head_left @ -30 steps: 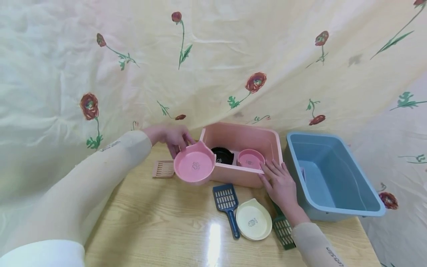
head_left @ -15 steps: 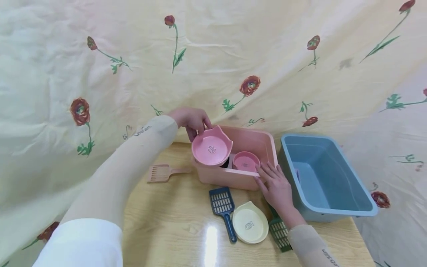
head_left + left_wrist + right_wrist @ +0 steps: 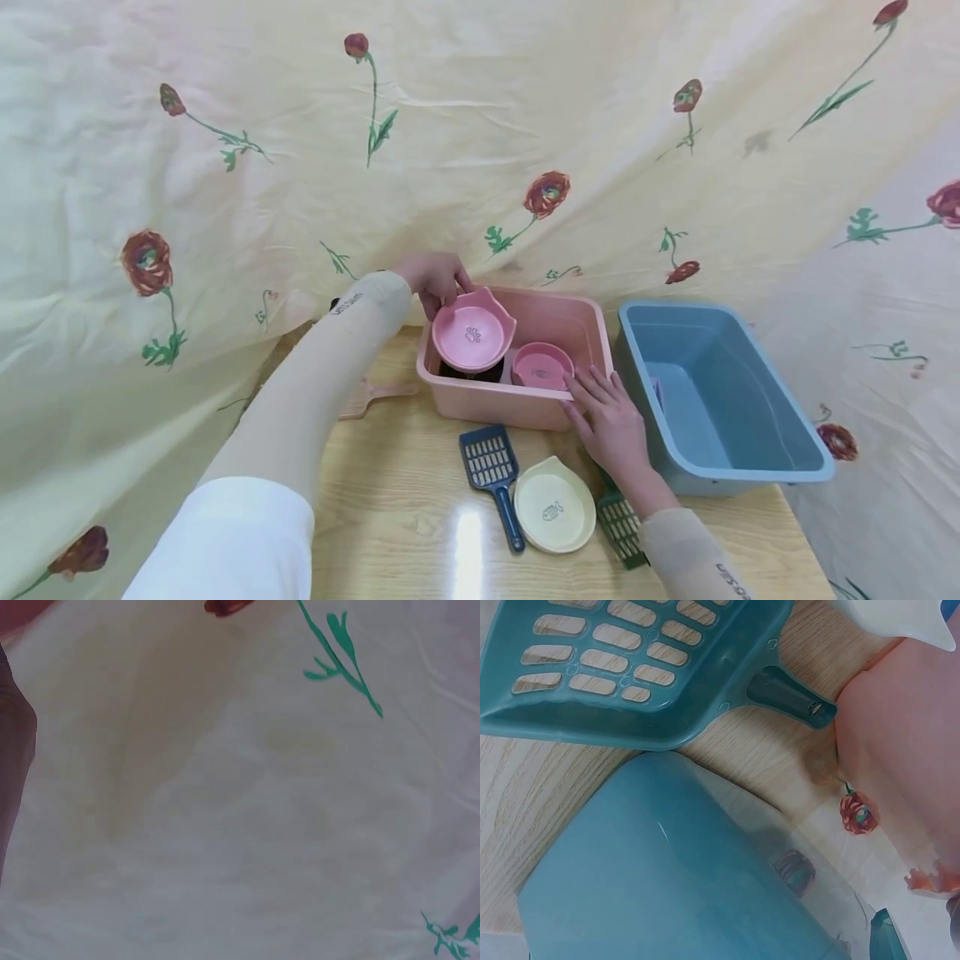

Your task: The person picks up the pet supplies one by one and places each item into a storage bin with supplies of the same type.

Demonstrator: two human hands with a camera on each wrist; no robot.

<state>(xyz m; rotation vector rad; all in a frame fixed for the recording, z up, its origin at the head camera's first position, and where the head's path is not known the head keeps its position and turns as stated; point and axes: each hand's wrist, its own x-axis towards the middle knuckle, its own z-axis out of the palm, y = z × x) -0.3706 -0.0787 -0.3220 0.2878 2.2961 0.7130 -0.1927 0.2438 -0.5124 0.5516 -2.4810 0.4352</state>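
My left hand [image 3: 438, 282] pinches the upper left rim of a pink cat-eared pet bowl [image 3: 472, 333] with a paw print inside. This bowl hangs tilted over the left part of a pink litter box [image 3: 502, 410]. Beneath it, a black bowl [image 3: 480, 373] in the box is mostly hidden. To its right in the same box sits a second pink bowl [image 3: 542, 367]. My right hand [image 3: 611, 425] rests on the box's front right rim with fingers extended. The left wrist view shows mostly floral cloth; the held bowl cannot be made out there.
A blue litter box [image 3: 720, 400] stands on the right. In front lie a navy litter scoop [image 3: 489, 458], a cream bowl [image 3: 555, 506] with a fish drawing, and a green scoop [image 3: 621, 525]. A pink scoop [image 3: 367, 396] is partly behind my left sleeve. Floral cloth hangs behind.
My left hand has carried the pink bowl rightward from outside the box to above the black bowl, covering most of it. My right hand has stayed on the rim.
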